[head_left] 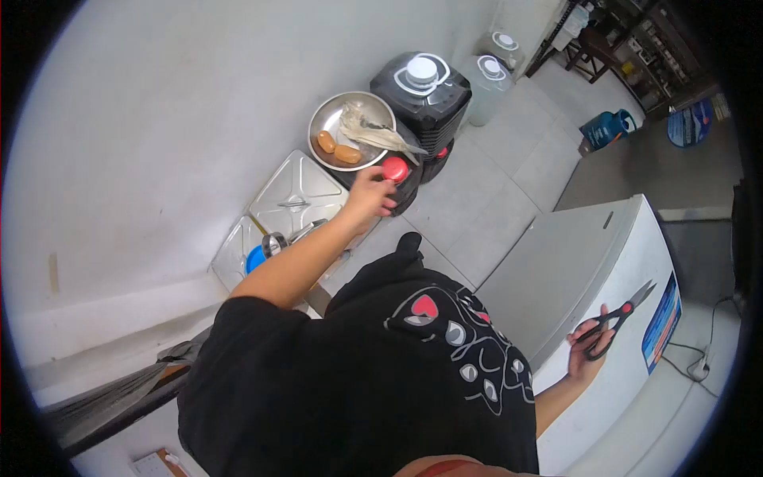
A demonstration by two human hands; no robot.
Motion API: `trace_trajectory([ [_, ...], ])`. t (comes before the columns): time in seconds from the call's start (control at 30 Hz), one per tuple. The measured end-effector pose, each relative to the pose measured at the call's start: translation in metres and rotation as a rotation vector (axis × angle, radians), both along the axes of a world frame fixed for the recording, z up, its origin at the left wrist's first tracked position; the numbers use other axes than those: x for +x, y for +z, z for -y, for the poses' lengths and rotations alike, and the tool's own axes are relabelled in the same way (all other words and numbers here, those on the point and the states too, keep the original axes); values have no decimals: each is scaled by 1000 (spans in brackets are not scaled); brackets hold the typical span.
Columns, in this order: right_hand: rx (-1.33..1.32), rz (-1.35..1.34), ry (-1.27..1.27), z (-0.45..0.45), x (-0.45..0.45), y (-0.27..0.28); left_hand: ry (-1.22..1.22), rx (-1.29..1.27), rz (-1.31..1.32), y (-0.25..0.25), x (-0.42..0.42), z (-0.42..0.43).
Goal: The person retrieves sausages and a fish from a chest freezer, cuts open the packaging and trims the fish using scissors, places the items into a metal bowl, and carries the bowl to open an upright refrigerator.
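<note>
My left hand (372, 196) reaches out at upper centre, its fingers apart and slightly curled, with nothing visible in them. Right beside its fingertips is a round red cap (395, 169) on a dark container; whether they touch is unclear. A metal pan (321, 119) beyond the hand holds two orange-brown sausage-like pieces (346, 154) and a crumpled pale wrapper (359, 127). On the right, my right hand (592, 342) grips black-and-red scissors (626, 309) by their handles, blades pointing up and to the right and slightly parted.
Square metal panels (294, 191) and a blue round item (255, 259) lie left of my left arm. A black container (421, 99) and clear bottles (486, 87) stand beyond the pan. A white fridge-like cabinet (564, 262) is at right, a teal gas cylinder (608, 129) farther back.
</note>
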State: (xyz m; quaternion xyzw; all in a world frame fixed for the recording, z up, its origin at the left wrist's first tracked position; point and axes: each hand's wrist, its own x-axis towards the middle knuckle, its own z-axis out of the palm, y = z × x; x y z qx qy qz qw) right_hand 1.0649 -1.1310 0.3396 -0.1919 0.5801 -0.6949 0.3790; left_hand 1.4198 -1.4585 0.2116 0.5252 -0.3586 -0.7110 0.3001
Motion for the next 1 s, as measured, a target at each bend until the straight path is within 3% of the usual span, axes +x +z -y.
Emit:
trace_trajectory([
  [0.13,-253,-34,85,16,-22,45,411,176,-5,-38,42,7],
  [0.17,-296,-31,10,22,-15,56,453,210,-82,-50,56,20],
  [0.2,-268,13,-222,31,-4,72,423,165,-146,-45,66,17],
  [0.23,-392,-43,3,17,-28,71,256,122,-150,-68,82,30],
  [0.27,-376,-118,-253,24,-16,89,113,50,-252,-79,90,38],
  [0.33,-332,-475,-411,27,-14,138,183,-38,-319,-92,83,49],
  [0.37,-346,-446,-529,20,-36,159,227,43,-206,-94,78,56],
  [0.4,-221,-709,-564,7,-62,172,285,100,-27,-89,72,62],
  [0.43,-128,-810,-645,-8,-75,190,278,55,-72,-65,71,54],
  [0.5,-122,-919,-764,-21,-95,235,363,85,67,-76,86,59],
  [0.57,-86,-859,-938,-31,-127,285,274,-38,77,-70,102,52],
  [0.6,-14,-927,-949,7,-206,289,288,-45,137,-66,67,67],
  [0.7,280,-1251,-1096,-15,-298,359,305,-77,155,-42,15,77],
  [0.83,525,-1264,-1262,-23,-409,426,350,-96,166,-12,-37,83],
  [1.0,943,-1241,-1148,-34,-548,466,376,-128,167,24,-87,86],
])
